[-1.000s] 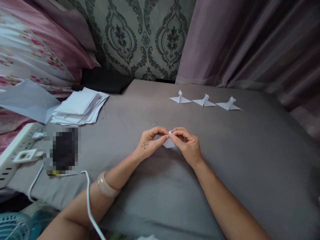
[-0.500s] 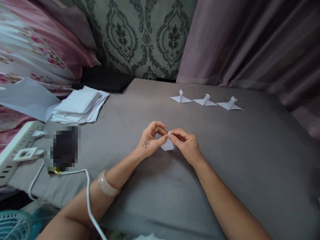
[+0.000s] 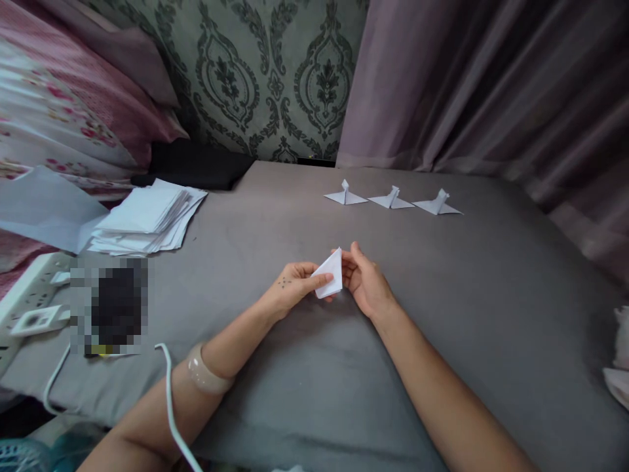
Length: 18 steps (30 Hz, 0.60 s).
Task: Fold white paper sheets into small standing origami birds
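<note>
A small folded piece of white paper (image 3: 332,265), pointed at the top, is pinched in my left hand (image 3: 293,286), with the thumb across its front and fingers behind. At its right edge is my right hand (image 3: 369,283), thumb raised and apart from the fingers. Those fingertips are partly hidden behind the paper, so whether they touch it cannot be seen. Farther back on the grey cloth surface (image 3: 275,216) stand three folded white paper figures (image 3: 345,195) in a row, each with flat pointed sides and an upright middle.
To the left lies a stack of white paper (image 3: 142,213) beside a translucent sheet (image 3: 46,203). A power strip (image 3: 29,301) with plugs sits at the left edge, near a blurred-out dark object (image 3: 120,301). A white cable (image 3: 171,406) crosses by my left forearm.
Both hands were pinching the paper's top together. Now my right thumb has lifted off and the paper stands upright in my left hand, its face showing. The view has shifted slightly.
</note>
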### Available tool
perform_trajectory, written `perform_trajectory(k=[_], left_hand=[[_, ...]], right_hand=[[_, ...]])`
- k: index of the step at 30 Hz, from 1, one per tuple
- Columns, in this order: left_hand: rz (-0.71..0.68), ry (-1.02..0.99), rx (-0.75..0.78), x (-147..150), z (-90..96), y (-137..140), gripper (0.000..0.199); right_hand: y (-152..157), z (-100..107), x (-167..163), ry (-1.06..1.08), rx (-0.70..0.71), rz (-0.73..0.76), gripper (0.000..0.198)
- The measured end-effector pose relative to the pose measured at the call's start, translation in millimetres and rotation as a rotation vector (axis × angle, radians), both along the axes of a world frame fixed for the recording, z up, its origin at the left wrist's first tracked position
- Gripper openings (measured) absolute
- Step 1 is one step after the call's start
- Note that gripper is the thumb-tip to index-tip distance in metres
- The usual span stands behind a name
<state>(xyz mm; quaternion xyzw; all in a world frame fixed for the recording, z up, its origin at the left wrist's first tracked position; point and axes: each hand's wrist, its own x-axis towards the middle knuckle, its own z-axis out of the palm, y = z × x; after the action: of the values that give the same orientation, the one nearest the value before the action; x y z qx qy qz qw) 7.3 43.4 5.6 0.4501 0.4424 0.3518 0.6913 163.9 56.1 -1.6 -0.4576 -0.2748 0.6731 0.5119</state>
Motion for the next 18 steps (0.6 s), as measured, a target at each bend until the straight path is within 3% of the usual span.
perform_trajectory(k=[4,10,18], left_hand=[[-0.004,-0.009,-0.018,0,-1.8,0,0.03],[-0.084,-0.003,-0.087,1,-4.2,0,0.035],[-0.101,-0.046,-0.077,1,-7.4,-1,0.035]], right_hand=[[-2,1,-1,-0.091,0.041,0.105,0.044],[-1,2,1,-0.122,0.037,-0.047,0.033],[7,0,10,-0.081,-0.06,-0.042,0.034]])
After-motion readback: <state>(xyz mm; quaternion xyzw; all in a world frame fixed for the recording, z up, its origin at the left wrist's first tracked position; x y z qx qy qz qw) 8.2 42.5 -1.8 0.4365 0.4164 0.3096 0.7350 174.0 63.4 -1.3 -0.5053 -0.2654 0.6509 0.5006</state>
